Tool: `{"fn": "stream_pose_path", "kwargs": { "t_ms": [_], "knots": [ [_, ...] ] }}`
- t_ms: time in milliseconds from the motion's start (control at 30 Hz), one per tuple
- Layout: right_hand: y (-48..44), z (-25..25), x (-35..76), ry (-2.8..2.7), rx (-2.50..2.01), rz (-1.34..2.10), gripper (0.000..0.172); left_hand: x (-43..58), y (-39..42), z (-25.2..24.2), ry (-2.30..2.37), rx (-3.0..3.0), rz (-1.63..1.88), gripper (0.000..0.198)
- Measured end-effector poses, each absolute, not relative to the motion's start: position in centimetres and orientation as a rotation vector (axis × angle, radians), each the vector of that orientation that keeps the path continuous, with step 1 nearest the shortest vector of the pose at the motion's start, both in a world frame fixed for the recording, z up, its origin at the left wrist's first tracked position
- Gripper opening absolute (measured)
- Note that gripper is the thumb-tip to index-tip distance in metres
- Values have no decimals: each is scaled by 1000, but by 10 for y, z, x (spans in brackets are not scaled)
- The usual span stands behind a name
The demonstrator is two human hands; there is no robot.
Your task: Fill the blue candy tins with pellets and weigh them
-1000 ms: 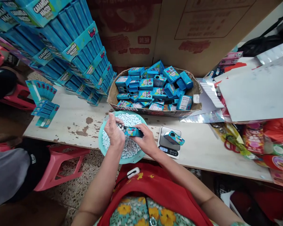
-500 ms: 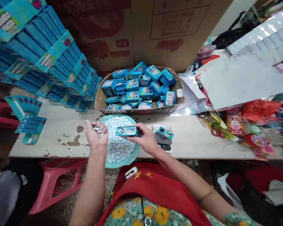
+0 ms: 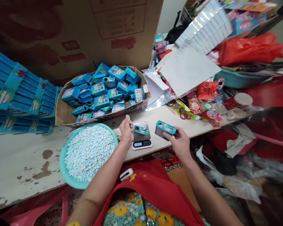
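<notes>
My right hand (image 3: 180,142) is closed round a small blue candy box (image 3: 164,128), held just right of a little digital scale (image 3: 141,135). A second blue box (image 3: 141,130) lies on the scale's pan. My left hand (image 3: 126,129) hovers at that box with its fingers bunched together; whether candies are still in them is hidden. To the left a teal bowl (image 3: 65,169) is heaped with small pale-blue candies (image 3: 89,151).
A cardboard tray (image 3: 64,113) behind the bowl holds several blue boxes. Stacked blue cartons (image 3: 19,97) stand at the left, large brown cartons behind. Papers, a red bag (image 3: 247,48) and packets crowd the table's right end. The worn white tabletop (image 3: 25,153) runs leftward.
My left hand left the bowl with a pinch of candies and crossed to the box on the scale. My right hand carried its box to the right of the scale. The view swung right.
</notes>
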State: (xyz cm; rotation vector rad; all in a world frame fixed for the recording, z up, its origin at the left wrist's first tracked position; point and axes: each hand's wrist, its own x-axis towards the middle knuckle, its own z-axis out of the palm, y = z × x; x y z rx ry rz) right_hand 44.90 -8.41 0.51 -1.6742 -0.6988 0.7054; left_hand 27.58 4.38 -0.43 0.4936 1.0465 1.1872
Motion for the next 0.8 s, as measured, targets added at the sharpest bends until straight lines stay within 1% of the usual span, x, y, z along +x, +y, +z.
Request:
{"fn": "stream_pose_path", "kwargs": {
  "t_ms": [133,267,600,800],
  "knots": [
    [-112,-19,447,-605,-1737,757,47,299,50,-16,1129,691,1257,50],
    [-125,-32,442,-515,-1703,850,47,305,51,-21,1167,771,1326,49],
    [-129,-38,444,-463,-1694,830,49,309,53,-26,1178,702,1360,49],
    [-130,-38,444,-458,-1709,829,50,295,61,-14,1143,453,1287,50]
  ]
}}
